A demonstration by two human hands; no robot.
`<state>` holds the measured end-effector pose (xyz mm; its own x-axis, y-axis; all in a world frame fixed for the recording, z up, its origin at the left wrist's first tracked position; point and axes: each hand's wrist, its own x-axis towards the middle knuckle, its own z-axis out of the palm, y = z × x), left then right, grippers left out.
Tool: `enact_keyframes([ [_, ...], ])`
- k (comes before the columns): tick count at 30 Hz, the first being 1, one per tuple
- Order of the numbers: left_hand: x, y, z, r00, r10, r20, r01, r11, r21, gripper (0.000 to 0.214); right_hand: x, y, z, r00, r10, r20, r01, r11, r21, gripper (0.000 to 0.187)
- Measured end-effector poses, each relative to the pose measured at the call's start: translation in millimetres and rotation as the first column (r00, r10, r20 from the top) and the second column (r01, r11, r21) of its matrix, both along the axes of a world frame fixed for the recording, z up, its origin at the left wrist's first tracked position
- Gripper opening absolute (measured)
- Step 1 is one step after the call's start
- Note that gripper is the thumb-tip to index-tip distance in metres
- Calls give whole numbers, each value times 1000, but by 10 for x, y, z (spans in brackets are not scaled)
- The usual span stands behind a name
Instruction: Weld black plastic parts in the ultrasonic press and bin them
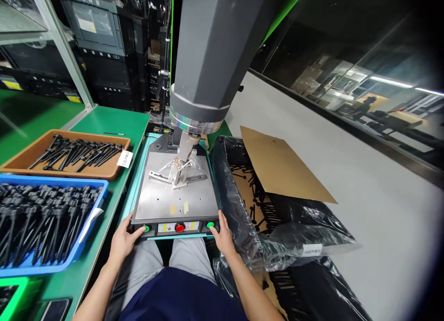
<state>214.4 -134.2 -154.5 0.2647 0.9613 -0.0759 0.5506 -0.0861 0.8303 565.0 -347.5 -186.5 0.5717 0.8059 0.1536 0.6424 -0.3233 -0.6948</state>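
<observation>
At the front left corner of a press machine's base [140, 224], my left hand [122, 240] rests with its thumb on a green button [146, 228]. Its fingers lie along the base's side, apart from the thumb. My right hand [224, 235] mirrors it at the other corner, thumb at the second green button [210, 224], fingers stretched along the edge. Between the buttons sits a red button [179, 228]. On the metal plate [176, 203], a fixture [178, 177] wrapped in clear film stands under the machine's tip [187, 147]; whether a part sits in it is hard to tell.
To the left, an orange tray [113, 173] and a blue tray [65, 265] hold many black ribbed parts on a green table [114, 120]. A bag-lined box [225, 182] of black parts stands right, beneath a cardboard sheet [287, 168]. The machine's grey head [211, 48] hangs ahead.
</observation>
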Motion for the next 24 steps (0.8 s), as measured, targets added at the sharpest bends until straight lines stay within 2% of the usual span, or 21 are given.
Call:
enact_keyframes([
  [2,3,2,40,999,1,36,0,1000,-23,79,-12,5,14,1000,-1,-12,0,1000,-15,75],
  [4,33,-4,148,995,61,74,-62,998,16,77,-21,8,25,1000,-12,-23,12,1000,-17,78],
  [7,161,-14,412,970,177,165,-203,966,159,60,-31,13,27,999,-29,-27,29,1000,1,79],
  [9,303,-4,591,947,162,277,-216,960,176,47,-36,16,24,999,-40,-30,40,999,7,79],
  [12,565,50,778,895,49,443,-107,988,107,38,-45,23,30,998,-46,-44,47,999,3,78],
  [15,825,142,888,840,-86,535,49,995,83,34,-58,31,55,997,-34,-72,34,999,2,79],
  [19,1094,293,1069,760,-203,618,217,975,52,42,-48,37,91,992,-40,-120,45,998,41,76],
  [24,1308,471,1334,711,-272,648,335,942,29,50,42,59,138,965,-45,-259,83,987,138,61],
])
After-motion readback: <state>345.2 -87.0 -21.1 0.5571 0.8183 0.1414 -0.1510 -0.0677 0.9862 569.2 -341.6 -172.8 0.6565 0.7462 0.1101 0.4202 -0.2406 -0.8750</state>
